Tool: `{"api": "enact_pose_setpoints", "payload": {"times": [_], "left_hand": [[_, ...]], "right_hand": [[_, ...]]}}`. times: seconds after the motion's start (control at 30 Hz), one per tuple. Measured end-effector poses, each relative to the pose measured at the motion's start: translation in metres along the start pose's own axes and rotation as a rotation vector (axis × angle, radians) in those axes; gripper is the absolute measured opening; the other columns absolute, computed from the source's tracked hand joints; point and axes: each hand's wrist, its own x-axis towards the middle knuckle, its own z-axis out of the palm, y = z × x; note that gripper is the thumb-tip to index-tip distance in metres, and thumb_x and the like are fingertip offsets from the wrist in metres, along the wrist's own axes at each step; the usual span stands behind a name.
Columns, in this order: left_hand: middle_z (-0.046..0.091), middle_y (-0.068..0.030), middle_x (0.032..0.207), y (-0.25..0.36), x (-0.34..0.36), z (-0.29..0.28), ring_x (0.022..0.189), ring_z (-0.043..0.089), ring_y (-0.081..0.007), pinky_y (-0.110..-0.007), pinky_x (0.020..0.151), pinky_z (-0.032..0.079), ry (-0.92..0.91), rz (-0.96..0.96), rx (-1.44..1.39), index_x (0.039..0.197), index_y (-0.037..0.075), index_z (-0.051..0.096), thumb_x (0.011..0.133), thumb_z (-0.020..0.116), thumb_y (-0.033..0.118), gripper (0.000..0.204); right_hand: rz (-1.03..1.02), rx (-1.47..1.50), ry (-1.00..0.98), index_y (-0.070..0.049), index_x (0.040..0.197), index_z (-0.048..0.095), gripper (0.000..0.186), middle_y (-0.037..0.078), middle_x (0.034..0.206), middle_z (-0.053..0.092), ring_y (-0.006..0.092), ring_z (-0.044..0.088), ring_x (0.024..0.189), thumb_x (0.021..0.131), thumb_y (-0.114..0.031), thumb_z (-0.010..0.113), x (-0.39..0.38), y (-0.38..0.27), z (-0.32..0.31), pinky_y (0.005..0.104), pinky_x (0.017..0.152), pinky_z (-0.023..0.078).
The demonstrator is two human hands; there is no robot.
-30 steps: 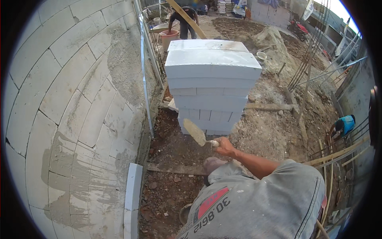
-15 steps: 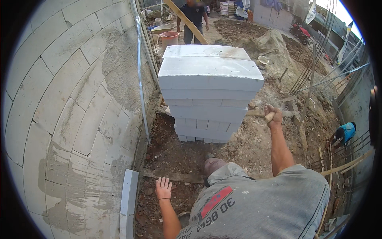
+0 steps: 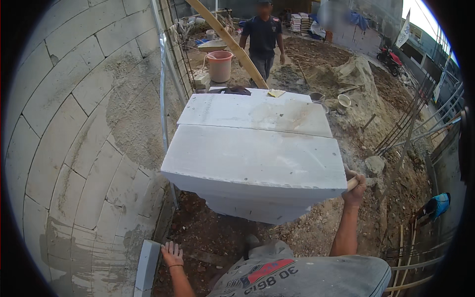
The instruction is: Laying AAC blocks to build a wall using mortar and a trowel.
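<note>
Before, the right hand (image 3: 357,195) was apart from the white block stack (image 3: 247,156); now it shows at the stack's right edge. Its grip is closed around the wooden trowel handle (image 3: 352,184) (the other end is hidden). The left hand (image 3: 172,255) is spread wide, near a low block (image 3: 147,265) by the grey wall (image 3: 74,133). Brown dirt (image 3: 198,225) lies below, and a person (image 3: 264,38) stands near a pink bucket (image 3: 220,68).

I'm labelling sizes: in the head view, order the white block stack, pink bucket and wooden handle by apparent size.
1. White block stack
2. Pink bucket
3. Wooden handle, in the right hand
</note>
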Motion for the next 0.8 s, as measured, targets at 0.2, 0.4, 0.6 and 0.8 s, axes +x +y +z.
{"api": "enact_pose_setpoints", "payload": {"times": [0.2, 0.4, 0.6, 0.8], "left_hand": [[0.035, -0.0087, 0.161, 0.114, 0.044, 0.183, 0.148, 0.032, -0.0312, -0.052, 0.121, 0.017, -0.343, 0.289, 0.044, 0.155, 0.013, 0.034, 0.104, 0.037, 0.054, 0.065], [0.034, -0.01, 0.161, 0.171, 0.079, 0.31, 0.147, 0.032, -0.0313, -0.049, 0.122, 0.023, -0.649, 0.325, 0.058, 0.156, 0.012, 0.032, 0.107, 0.034, 0.05, 0.063], [0.037, -0.011, 0.159, 0.149, 0.083, 0.385, 0.143, 0.038, -0.028, -0.043, 0.119, 0.032, -0.945, 0.172, 0.154, 0.156, 0.01, 0.033, 0.107, 0.032, 0.054, 0.066], [0.053, -0.0082, 0.143, 0.125, 0.094, 0.419, 0.127, 0.053, -0.0233, -0.04, 0.106, 0.045, -0.945, -0.015, 0.294, 0.149, 0.01, 0.045, 0.103, 0.038, 0.062, 0.07]], "right_hand": [[-0.303, -0.281, 0.239, -0.006, 0.099, 0.06, 0.019, 0.018, 0.117, 0.068, 0.0328, 0.06, 0.122, 0.095, -0.024, 0.064, 0.067, -0.009, -0.029, 0.0503, 0.101, 0.05], [-0.399, -0.535, 0.661, -0.009, 0.119, 0.063, 0.042, 0.0, 0.089, 0.056, 0.0091, 0.054, 0.079, 0.094, -0.042, 0.072, 0.085, 0.003, -0.005, 0.0325, 0.079, 0.054], [-0.117, -0.271, 0.502, -0.008, 0.12, 0.063, 0.043, 0.0, 0.082, 0.057, 0.0084, 0.059, 0.073, 0.097, -0.045, 0.067, 0.101, 0.056, -0.069, 0.0341, 0.067, 0.057], [-0.014, -0.198, 0.405, -0.008, 0.12, 0.063, 0.043, 0.001, 0.085, 0.058, 0.0098, 0.06, 0.075, 0.097, -0.045, 0.065, 0.189, 0.094, -0.07, 0.0346, 0.069, 0.057]]}}
